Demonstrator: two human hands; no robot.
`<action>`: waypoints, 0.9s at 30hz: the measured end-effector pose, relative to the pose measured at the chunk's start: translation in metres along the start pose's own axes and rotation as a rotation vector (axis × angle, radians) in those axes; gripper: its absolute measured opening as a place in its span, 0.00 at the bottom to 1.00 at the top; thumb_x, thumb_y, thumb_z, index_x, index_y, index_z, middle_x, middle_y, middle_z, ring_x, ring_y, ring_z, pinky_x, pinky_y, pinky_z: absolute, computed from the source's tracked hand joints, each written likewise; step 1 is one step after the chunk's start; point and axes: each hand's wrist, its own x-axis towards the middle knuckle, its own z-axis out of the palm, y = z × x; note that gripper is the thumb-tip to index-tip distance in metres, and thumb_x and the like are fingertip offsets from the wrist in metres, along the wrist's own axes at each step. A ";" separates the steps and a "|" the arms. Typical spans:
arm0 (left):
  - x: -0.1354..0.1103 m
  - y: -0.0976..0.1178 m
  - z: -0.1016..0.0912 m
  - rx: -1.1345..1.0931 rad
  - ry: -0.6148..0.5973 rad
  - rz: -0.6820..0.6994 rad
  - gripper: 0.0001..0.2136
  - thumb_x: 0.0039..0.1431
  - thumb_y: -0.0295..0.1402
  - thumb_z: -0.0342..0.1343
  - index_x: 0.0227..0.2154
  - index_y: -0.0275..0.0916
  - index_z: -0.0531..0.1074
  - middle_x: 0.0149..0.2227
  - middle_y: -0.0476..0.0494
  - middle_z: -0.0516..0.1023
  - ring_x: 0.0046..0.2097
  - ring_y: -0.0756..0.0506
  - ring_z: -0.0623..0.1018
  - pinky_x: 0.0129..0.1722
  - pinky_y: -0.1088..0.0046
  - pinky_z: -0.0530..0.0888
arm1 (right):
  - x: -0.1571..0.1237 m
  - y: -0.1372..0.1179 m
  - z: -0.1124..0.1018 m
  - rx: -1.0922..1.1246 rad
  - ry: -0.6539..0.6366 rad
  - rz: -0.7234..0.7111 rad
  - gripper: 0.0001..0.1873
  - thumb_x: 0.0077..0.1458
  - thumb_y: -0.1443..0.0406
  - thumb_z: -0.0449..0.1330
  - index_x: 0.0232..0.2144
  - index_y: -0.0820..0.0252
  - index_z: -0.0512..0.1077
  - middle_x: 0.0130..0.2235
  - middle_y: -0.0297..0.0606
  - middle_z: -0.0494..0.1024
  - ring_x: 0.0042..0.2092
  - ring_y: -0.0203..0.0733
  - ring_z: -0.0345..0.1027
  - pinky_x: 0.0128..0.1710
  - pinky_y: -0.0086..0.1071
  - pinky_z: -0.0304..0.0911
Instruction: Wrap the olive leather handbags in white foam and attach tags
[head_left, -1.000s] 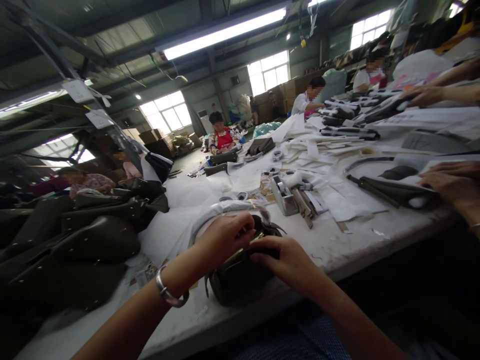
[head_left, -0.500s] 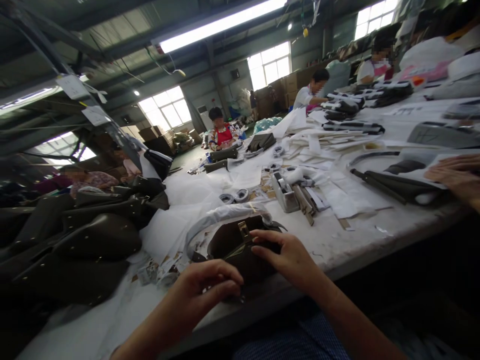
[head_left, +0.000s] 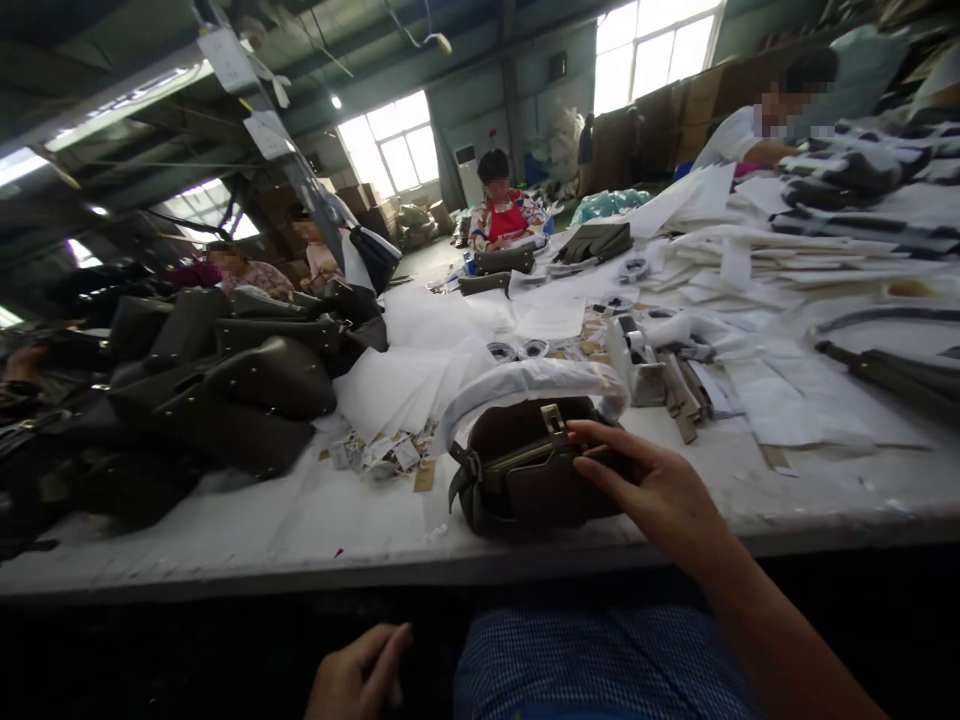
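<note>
A dark olive handbag [head_left: 536, 500] stands upright near the table's front edge, its mouth partly open. Pale wrapping covers its arched handle [head_left: 517, 385], and a gold-coloured metal clasp [head_left: 553, 420] sits at the top. My right hand [head_left: 652, 480] pinches the bag's upper edge just right of the clasp, thumb and forefinger closed on it. Below the table edge, above the dark gap left of my lap, is my left hand [head_left: 360, 675]. Its thumb presses against the curled fingers; what they hold, if anything, is hidden.
A heap of dark bags [head_left: 247, 400] covers the left side. White paper sheets [head_left: 420, 385], a tape dispenser [head_left: 637, 365] and cardboard strips [head_left: 679, 395] lie behind the handbag. Another bag [head_left: 900, 370] rests at right. A co-worker in a red apron [head_left: 506, 222] sits across the table.
My left hand has drawn back from the front of the handbag to below the table edge. My right hand keeps its grip by the clasp. The view has swung left; the hand at far right is gone.
</note>
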 end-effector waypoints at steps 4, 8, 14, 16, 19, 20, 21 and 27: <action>0.012 0.015 -0.014 -0.068 0.245 0.196 0.22 0.52 0.53 0.56 0.42 0.45 0.79 0.47 0.41 0.81 0.37 0.43 0.83 0.39 0.69 0.80 | -0.015 0.009 -0.007 0.052 -0.008 0.026 0.31 0.52 0.54 0.66 0.58 0.53 0.70 0.51 0.40 0.79 0.51 0.50 0.73 0.53 0.43 0.69; 0.020 0.042 -0.009 -0.167 0.216 0.089 0.24 0.53 0.56 0.55 0.40 0.42 0.80 0.28 0.45 0.82 0.19 0.47 0.76 0.21 0.73 0.76 | -0.036 0.014 -0.025 -0.008 -0.079 0.103 0.33 0.51 0.54 0.67 0.58 0.53 0.69 0.50 0.41 0.79 0.49 0.51 0.74 0.50 0.41 0.72; 0.046 0.072 0.020 -0.436 0.254 0.171 0.30 0.52 0.55 0.58 0.53 0.42 0.72 0.53 0.38 0.77 0.48 0.39 0.80 0.42 0.68 0.79 | -0.072 0.030 -0.038 -0.062 -0.054 0.172 0.18 0.49 0.53 0.66 0.39 0.56 0.81 0.40 0.41 0.83 0.44 0.54 0.76 0.51 0.42 0.70; 0.070 0.081 0.023 -0.473 0.225 0.222 0.31 0.54 0.55 0.57 0.56 0.43 0.69 0.59 0.38 0.72 0.58 0.38 0.73 0.54 0.63 0.74 | -0.079 0.035 -0.032 0.011 0.018 0.209 0.17 0.48 0.53 0.66 0.36 0.58 0.81 0.36 0.42 0.83 0.41 0.54 0.76 0.47 0.43 0.71; 0.113 0.100 0.023 -0.530 0.126 0.262 0.30 0.57 0.56 0.52 0.56 0.42 0.69 0.61 0.37 0.69 0.63 0.37 0.68 0.62 0.57 0.66 | -0.073 0.037 -0.019 0.220 0.144 0.229 0.19 0.48 0.53 0.67 0.37 0.59 0.78 0.36 0.42 0.81 0.41 0.54 0.74 0.44 0.42 0.71; 0.125 0.108 0.024 -0.573 0.081 0.257 0.30 0.58 0.57 0.51 0.56 0.42 0.70 0.62 0.37 0.68 0.63 0.37 0.67 0.62 0.56 0.65 | -0.066 0.037 -0.015 0.305 0.196 0.223 0.19 0.49 0.52 0.66 0.38 0.58 0.78 0.37 0.41 0.81 0.41 0.52 0.74 0.43 0.40 0.71; 0.135 0.116 0.025 -0.625 0.019 0.236 0.30 0.59 0.57 0.49 0.56 0.42 0.70 0.63 0.36 0.67 0.63 0.37 0.67 0.61 0.54 0.65 | -0.057 0.037 -0.011 0.393 0.248 0.214 0.18 0.51 0.52 0.65 0.38 0.58 0.77 0.37 0.40 0.80 0.41 0.51 0.74 0.42 0.39 0.71; 0.138 0.167 0.067 -0.922 -0.438 -0.037 0.31 0.56 0.55 0.55 0.55 0.38 0.72 0.55 0.36 0.76 0.58 0.33 0.73 0.59 0.52 0.67 | 0.010 0.039 0.006 0.691 0.450 0.195 0.19 0.55 0.48 0.62 0.36 0.57 0.75 0.31 0.35 0.77 0.32 0.42 0.69 0.31 0.32 0.68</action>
